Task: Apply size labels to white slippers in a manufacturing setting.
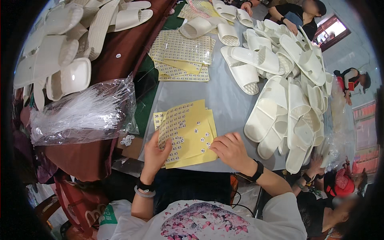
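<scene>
The floral-print shirt (204, 222) fronts the bench (236, 110), at whose near edge yellow label sheets (190, 149), presumably light, pliable and easily creased, suit a margin grip: the left hand (157, 152) pinches their left side, the right hand's (232, 151) fingers press together, contents indiscernible.

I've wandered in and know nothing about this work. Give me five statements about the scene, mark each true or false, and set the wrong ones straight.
1. The left hand holds a yellow sticker sheet. True.
2. The right hand grips a slipper. False: its fingertips are by the right edge of the yellow sheets.
3. A heap of white slippers lies to the right of the sheets. True.
4. The clear bag of thin white strips lies to the right of both hands. False: it lies to their left.
5. Both of this person's wrists are bare. False: each wears a black band.
</scene>
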Tool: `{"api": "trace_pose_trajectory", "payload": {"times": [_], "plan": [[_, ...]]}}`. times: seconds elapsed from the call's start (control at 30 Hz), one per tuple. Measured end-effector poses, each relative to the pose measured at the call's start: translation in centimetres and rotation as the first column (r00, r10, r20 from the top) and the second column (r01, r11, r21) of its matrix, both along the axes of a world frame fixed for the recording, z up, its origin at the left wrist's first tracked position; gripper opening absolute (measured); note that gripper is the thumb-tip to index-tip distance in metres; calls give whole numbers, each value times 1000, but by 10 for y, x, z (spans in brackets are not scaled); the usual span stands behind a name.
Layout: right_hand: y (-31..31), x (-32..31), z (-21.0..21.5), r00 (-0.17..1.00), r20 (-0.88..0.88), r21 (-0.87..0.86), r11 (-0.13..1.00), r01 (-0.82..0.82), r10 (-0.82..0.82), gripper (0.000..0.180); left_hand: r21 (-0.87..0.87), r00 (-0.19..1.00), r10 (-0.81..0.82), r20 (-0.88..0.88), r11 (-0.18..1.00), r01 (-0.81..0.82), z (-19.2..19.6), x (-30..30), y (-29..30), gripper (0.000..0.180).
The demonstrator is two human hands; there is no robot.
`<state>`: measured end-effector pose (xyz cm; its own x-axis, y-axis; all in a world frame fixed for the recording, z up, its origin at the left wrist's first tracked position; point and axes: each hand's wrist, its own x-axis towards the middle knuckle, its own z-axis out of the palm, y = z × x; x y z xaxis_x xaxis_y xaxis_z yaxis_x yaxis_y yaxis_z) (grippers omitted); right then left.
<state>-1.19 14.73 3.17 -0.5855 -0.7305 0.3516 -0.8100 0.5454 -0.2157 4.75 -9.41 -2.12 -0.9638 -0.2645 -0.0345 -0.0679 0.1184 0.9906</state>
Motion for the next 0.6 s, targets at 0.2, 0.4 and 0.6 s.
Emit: {"api": "trace_pose_trajectory", "payload": {"times": [0.2,0.4,0.6], "plan": [[-1,-1,-2,993,120,16,1000,19,-21,8,3,1000,0,27,1000,0,2,-1,1,35],[-1,0,-3,959,267,22,996,90,-93,7,35,1000,6,30,999,-8,1,0,1,35],[2,-4,-3,939,341,-44,997,68,-49,7,36,999,-2,41,999,1,5,-1,1,35]]}}
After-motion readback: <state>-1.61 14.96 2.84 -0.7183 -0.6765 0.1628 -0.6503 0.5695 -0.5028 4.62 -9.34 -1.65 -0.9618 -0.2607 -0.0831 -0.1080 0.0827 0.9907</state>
